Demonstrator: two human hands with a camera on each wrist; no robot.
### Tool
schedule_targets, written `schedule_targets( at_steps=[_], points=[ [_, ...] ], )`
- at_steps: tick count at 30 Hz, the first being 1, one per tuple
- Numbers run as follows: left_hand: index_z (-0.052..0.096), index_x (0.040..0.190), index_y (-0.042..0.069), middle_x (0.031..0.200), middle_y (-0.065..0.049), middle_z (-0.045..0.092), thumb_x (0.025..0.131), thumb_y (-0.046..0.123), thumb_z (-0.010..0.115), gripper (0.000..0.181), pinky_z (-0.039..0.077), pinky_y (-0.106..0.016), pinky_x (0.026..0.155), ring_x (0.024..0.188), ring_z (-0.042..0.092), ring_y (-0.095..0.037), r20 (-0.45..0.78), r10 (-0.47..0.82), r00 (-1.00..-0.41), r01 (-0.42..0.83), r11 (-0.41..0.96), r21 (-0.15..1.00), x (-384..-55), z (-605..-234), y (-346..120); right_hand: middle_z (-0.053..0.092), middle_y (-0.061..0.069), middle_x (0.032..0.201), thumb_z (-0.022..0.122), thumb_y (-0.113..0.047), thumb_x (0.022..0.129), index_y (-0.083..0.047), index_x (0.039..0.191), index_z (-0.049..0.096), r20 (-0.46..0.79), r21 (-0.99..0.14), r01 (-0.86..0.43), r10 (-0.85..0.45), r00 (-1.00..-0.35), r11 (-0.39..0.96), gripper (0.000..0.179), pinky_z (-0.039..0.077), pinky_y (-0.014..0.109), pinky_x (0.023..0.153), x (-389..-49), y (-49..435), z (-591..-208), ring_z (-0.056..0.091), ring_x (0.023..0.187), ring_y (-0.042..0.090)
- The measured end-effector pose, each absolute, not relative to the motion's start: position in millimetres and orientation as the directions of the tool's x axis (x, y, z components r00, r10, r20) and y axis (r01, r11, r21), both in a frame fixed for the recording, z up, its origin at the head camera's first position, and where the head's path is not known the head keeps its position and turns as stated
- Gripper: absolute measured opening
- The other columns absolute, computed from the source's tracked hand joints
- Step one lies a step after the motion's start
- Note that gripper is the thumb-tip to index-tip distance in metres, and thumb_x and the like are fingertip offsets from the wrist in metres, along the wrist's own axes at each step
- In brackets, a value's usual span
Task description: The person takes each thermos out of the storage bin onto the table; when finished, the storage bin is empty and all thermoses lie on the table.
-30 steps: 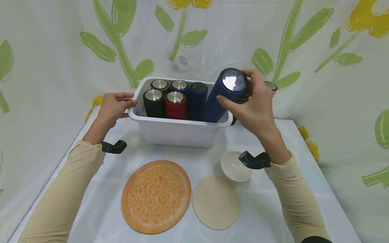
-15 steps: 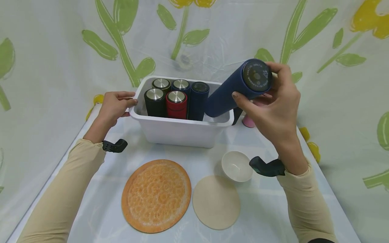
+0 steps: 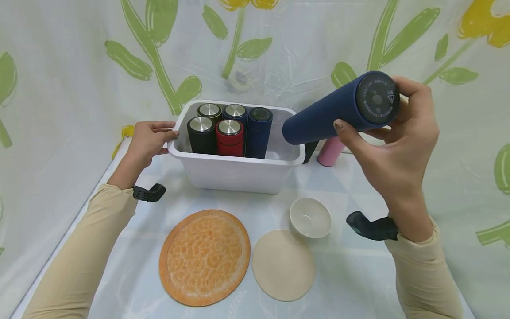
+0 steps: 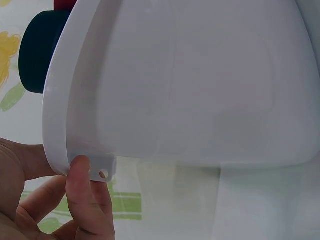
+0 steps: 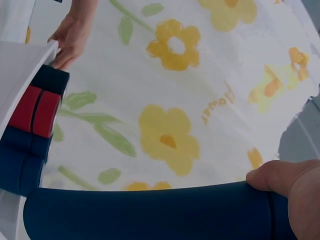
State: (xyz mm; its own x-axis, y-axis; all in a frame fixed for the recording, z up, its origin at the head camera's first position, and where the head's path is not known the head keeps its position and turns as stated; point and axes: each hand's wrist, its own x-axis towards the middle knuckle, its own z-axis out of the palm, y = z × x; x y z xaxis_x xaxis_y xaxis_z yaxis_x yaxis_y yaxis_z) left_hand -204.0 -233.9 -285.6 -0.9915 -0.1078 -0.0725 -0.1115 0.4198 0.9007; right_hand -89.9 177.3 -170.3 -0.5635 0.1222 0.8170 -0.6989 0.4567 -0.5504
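Observation:
My right hand (image 3: pixel 402 137) grips a dark blue thermos bottle (image 3: pixel 330 110) round its black-topped end. The bottle is tilted, its other end over the right side of a white plastic bin (image 3: pixel 235 175). In the right wrist view the thumb lies along the blue thermos (image 5: pixel 150 212). My left hand (image 3: pixel 149 139) pinches the bin's left rim, with fingers and thumb at the edge, as the left wrist view shows on the bin's rim (image 4: pixel 55 115). Inside the bin several bottles stand upright, among them a red one (image 3: pixel 229 139), a black one (image 3: pixel 202 135) and a blue one (image 3: pixel 260 133).
A pink bottle (image 3: pixel 330 151) stands behind the bin's right end, beside a black object (image 3: pixel 310 151). In front lie a round bread-patterned mat (image 3: pixel 205 257) and a plain beige disc (image 3: pixel 283 266). A white bowl (image 3: pixel 311 218) sits beside the disc. A flowered curtain (image 3: pixel 303 40) hangs behind.
My right hand has drawn the blue thermos up and to the right, tilting it further, so its lower end has come out of the bin. The left hand has stayed on the rim.

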Motion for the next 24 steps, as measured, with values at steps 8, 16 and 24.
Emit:
schedule_targets(
  at_steps=[8,16,24],
  points=[
    [0.053,0.144,0.004,0.135,-0.021,0.059,0.099,0.018,0.062,0.047,0.055,-0.019,0.068,0.112,0.059,-0.026,-0.069,-0.107,-0.992,-0.107,0.413,0.904,-204,-287,-234,0.066,0.018,0.107,0.086,0.003,0.064,0.0,0.124,0.059,0.832,-0.532,-0.688,0.15,-0.535,0.494,0.065,0.056,0.018,0.069,-84,195,-172,0.069,0.087,0.022],
    [0.053,0.145,0.005,0.136,-0.02,0.058,0.1,0.018,0.062,0.048,0.055,-0.019,0.068,0.111,0.059,-0.025,-0.073,-0.1,-0.992,-0.108,0.413,0.904,-205,-286,-235,0.064,0.019,0.107,0.085,0.006,0.062,0.003,0.124,0.058,0.828,-0.541,-0.676,0.176,-0.532,0.501,0.067,0.054,0.015,0.069,-80,215,-175,0.068,0.086,0.02],
    [0.053,0.144,0.004,0.136,-0.02,0.058,0.1,0.017,0.062,0.047,0.055,-0.019,0.068,0.114,0.059,-0.029,-0.068,-0.102,-0.992,-0.105,0.421,0.901,-204,-287,-235,0.066,0.015,0.107,0.084,0.005,0.064,0.002,0.125,0.059,0.825,-0.533,-0.631,0.182,-0.534,0.564,0.066,0.052,0.011,0.067,-80,237,-181,0.069,0.084,0.013]
  ],
)
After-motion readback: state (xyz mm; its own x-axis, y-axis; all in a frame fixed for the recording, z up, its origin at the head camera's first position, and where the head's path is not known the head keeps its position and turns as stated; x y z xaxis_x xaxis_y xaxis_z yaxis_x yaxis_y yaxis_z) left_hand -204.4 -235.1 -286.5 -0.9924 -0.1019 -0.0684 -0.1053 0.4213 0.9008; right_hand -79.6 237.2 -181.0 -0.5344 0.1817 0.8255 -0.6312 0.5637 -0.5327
